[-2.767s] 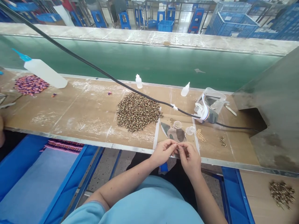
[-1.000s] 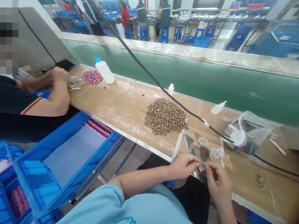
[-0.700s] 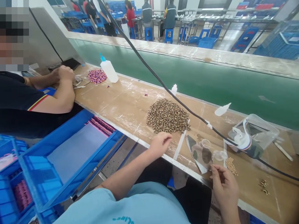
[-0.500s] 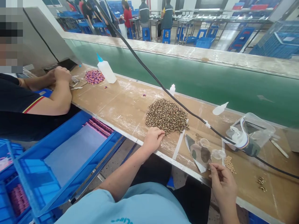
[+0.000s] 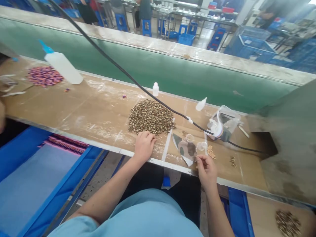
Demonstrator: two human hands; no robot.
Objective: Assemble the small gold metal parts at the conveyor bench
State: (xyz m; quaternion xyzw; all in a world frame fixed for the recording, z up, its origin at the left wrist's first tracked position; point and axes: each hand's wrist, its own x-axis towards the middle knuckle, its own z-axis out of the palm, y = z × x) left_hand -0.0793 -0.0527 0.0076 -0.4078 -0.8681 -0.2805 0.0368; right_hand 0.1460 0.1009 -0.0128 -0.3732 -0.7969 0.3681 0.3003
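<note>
My left hand [image 5: 144, 144] rests at the near edge of a big pile of small shiny gold-and-dark pieces [image 5: 151, 117]. Its fingers are curled together, and whatever is under the fingertips is hidden. Farther right, my right hand [image 5: 206, 168] is closed in a pinch just above the table's near edge; what is between thumb and finger is too small to make out. Beside that hand lies a flat camouflage-patterned piece [image 5: 184, 149] with a white edge. Near it are a small clear round dish [image 5: 201, 145] and a little heap of tan beads [image 5: 211, 152].
A black cable [image 5: 118, 65] hangs across the view above the table. White bottles [image 5: 65, 67] stand or lie toward the back, near a pink-purple heap [image 5: 44, 76]. A clear plastic box [image 5: 228, 117] sits at the right. A blue crate [image 5: 56, 191] is below the left edge.
The view has swung right, so the co-worker is mostly out of frame. My left hand remains by the pile, its fingers turned more downward. My right hand keeps its pinch beside the camouflage piece.
</note>
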